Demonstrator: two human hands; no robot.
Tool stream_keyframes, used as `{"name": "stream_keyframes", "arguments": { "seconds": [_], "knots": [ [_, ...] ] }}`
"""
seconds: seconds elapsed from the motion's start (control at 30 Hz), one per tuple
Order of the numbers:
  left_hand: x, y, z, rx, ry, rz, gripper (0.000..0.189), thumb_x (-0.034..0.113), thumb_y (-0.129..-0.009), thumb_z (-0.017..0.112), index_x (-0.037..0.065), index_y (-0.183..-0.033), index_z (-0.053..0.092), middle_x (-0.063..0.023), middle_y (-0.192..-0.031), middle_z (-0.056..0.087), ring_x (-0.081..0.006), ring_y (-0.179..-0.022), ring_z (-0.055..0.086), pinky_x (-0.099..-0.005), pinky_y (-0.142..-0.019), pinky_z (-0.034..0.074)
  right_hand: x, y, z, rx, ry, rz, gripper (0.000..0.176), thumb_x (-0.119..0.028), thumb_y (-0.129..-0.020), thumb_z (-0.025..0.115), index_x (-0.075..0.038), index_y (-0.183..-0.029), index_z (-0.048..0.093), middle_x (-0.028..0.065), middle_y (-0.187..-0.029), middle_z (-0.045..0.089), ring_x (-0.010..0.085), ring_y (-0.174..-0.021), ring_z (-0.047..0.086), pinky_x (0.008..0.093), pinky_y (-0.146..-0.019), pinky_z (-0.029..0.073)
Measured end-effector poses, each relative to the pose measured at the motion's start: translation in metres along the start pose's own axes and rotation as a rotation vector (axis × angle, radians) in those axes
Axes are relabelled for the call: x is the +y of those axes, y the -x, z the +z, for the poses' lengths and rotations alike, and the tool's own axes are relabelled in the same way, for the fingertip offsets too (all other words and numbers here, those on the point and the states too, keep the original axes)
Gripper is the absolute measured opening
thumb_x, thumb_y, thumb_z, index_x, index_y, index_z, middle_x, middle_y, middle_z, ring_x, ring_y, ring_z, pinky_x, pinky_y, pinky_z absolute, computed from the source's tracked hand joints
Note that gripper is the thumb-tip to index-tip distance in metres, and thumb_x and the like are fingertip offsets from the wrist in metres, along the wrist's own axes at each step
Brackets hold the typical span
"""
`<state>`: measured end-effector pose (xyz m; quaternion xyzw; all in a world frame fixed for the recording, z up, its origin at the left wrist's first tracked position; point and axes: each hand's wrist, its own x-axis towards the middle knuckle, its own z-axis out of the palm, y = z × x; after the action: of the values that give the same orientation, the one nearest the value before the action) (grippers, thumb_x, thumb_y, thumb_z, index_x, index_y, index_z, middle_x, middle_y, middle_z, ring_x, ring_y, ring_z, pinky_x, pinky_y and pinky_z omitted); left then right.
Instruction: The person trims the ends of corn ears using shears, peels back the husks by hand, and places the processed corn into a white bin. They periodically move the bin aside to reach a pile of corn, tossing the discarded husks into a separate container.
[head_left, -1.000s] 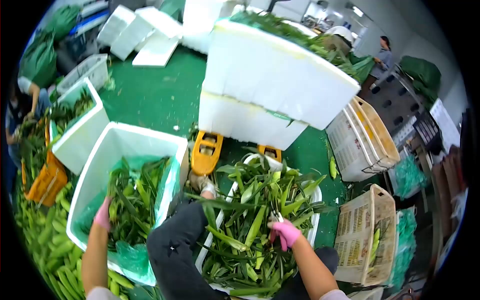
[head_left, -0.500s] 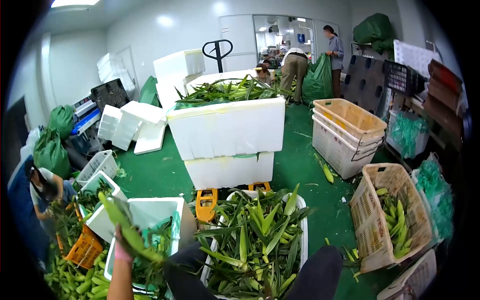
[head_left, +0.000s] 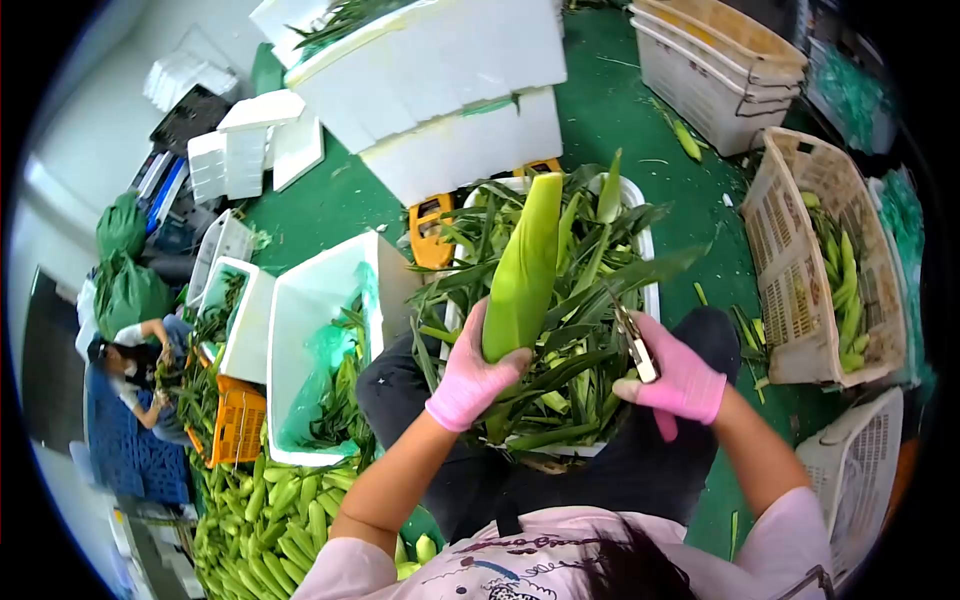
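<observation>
My left hand (head_left: 468,378), in a pink glove, grips a green corn ear (head_left: 524,270) by its lower end and holds it upright over my lap. My right hand (head_left: 678,378), also in a pink glove, holds a small knife (head_left: 634,343) with the blade pointing up, a short way right of the ear. Both hands are above a white crate (head_left: 638,200) heaped with green corn husks (head_left: 580,330). My knees in dark trousers flank the crate.
A white foam box (head_left: 300,330) with a green liner and husks stands to my left. Loose corn ears (head_left: 270,505) lie on the floor beside it. A wicker basket (head_left: 790,270) with corn is at the right. Stacked foam boxes (head_left: 440,90) stand behind. Another person (head_left: 130,365) crouches at far left.
My left hand has brought the corn ear from the left foam box to the middle, over the husk crate. My right hand with the knife is back in view. The camera tilted down.
</observation>
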<state>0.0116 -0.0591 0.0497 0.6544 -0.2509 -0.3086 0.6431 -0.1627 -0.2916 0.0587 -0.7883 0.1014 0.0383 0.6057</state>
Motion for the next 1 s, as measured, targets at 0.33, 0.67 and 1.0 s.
{"name": "stream_keyframes", "arguments": {
  "seconds": [0.33, 0.67, 1.0],
  "knots": [
    [-0.017, 0.021, 0.009, 0.075, -0.723, 0.139, 0.083, 0.021, -0.071, 0.085, 0.006, -0.141, 0.042, -0.0215, -0.115, 0.067, -0.0359, -0.102, 0.069, -0.0395, -0.087, 0.056, 0.0, -0.054, -0.027, -0.031, 0.712, -0.438, 0.072, -0.026, -0.068, 0.076, -0.004, -0.131, 0.05, 0.0202, -0.104, 0.058, 0.0385, -0.102, 0.056, 0.0443, -0.091, 0.048],
    [-0.071, 0.031, -0.055, -0.648, 0.291, -0.61, 0.096, 0.011, -0.065, 0.085, 0.001, -0.147, 0.037, -0.0089, -0.131, 0.057, -0.0194, -0.115, 0.056, -0.0343, -0.102, 0.044, 0.024, -0.055, 0.003, -0.341, 0.605, -0.217, 0.039, -0.016, -0.076, 0.066, -0.007, -0.111, 0.054, 0.016, -0.076, 0.061, 0.0397, -0.072, 0.064, 0.0462, -0.065, 0.053],
    [-0.048, 0.031, -0.029, -0.397, 0.379, -0.321, 0.132, 0.081, -0.074, 0.065, -0.004, -0.157, 0.008, -0.0177, -0.158, 0.028, -0.0257, -0.146, 0.029, -0.0397, -0.118, 0.025, 0.054, -0.028, 0.064, -0.21, -0.664, 0.35, 0.044, -0.013, -0.088, 0.069, -0.001, -0.127, 0.056, 0.0156, -0.1, 0.068, 0.0218, -0.075, 0.069, 0.0256, -0.035, 0.049]
  ]
}}
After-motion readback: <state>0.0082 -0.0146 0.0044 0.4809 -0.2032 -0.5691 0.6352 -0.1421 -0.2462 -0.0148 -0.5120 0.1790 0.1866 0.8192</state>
